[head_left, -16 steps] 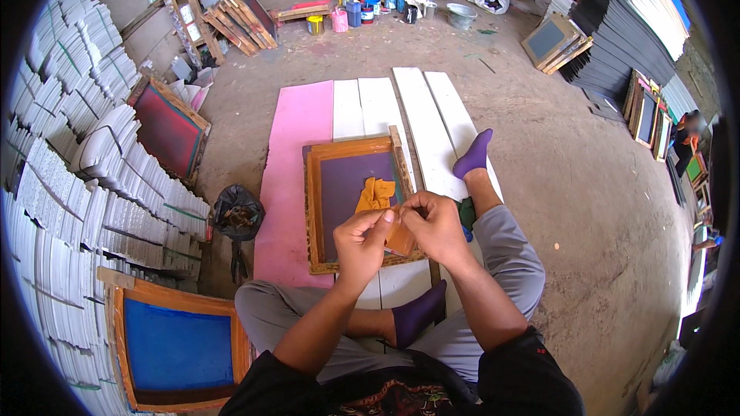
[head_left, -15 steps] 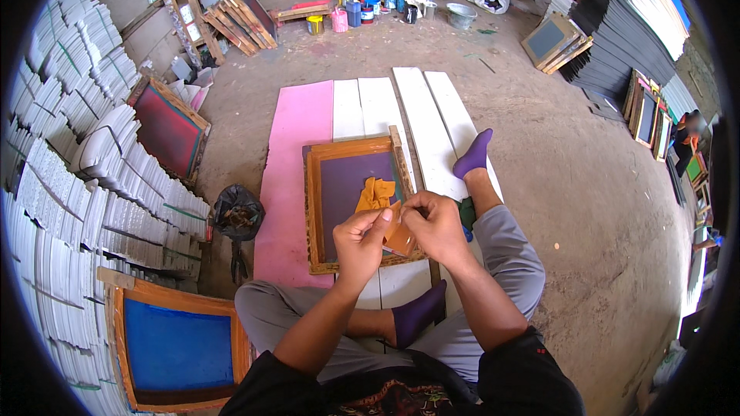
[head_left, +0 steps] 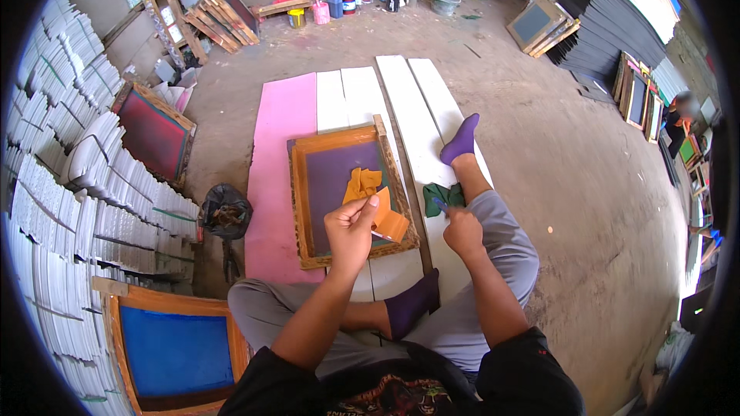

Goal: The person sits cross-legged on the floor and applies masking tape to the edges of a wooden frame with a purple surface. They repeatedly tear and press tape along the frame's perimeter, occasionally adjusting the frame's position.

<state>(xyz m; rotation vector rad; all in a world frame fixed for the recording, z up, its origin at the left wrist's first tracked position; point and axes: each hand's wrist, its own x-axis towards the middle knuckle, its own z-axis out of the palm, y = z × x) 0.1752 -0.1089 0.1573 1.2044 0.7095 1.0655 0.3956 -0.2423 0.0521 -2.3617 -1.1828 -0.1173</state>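
Note:
My left hand point(head_left: 349, 233) is closed, thumb against fingers, pinching a folded, glossy orange-brown sheet point(head_left: 391, 225) above the near right part of a wooden screen-printing frame point(head_left: 301, 219). Purple mesh point(head_left: 327, 173) fills the frame, and a crumpled mustard-yellow cloth point(head_left: 362, 183) rests on it. To the right, my right hand point(head_left: 464, 231) is closed round a slim blue tool point(head_left: 440, 205). Its kind cannot be made out. The tool's end lies over a dark green cloth point(head_left: 434, 194) on the white boards point(head_left: 412, 108), beside my right shin.
A pink board point(head_left: 270, 154) lies left of the white ones. A black bag point(head_left: 226, 212), a blue-mesh frame point(head_left: 177, 347) and white stacked sheets point(head_left: 46, 262) stand at the left. Paint pots point(head_left: 348, 5) line the back. Another person point(head_left: 680, 123) is at the far right.
My right hand has left the orange-brown sheet and moved right to the green cloth, where it now grips the blue tool. My left hand still holds the sheet. The view has shifted slightly.

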